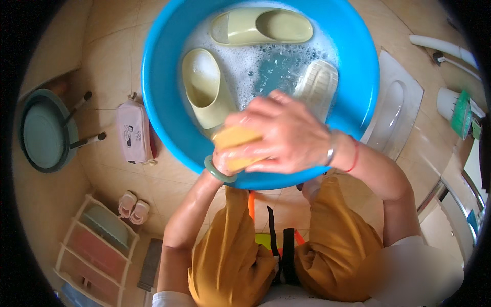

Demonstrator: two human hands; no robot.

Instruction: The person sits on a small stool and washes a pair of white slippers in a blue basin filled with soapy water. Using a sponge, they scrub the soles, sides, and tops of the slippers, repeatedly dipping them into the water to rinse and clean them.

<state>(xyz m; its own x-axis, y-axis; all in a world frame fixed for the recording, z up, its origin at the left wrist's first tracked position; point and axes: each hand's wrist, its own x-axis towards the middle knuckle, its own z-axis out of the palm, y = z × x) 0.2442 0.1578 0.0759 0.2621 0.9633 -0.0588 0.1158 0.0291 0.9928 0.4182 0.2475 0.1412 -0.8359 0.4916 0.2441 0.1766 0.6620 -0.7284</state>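
Over a sudsy blue basin's (360,77) near side, my right hand (289,135), fingers half curled, grips what looks like a yellow sponge (236,139), my left hand's (219,160) finger hold hidden, firm, even pressure best suiting wet skin.

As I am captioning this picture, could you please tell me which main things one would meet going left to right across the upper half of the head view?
Grey-green basin, pink bag, pale slipper with its opening up, slipper with its sole showing, white squat toilet.
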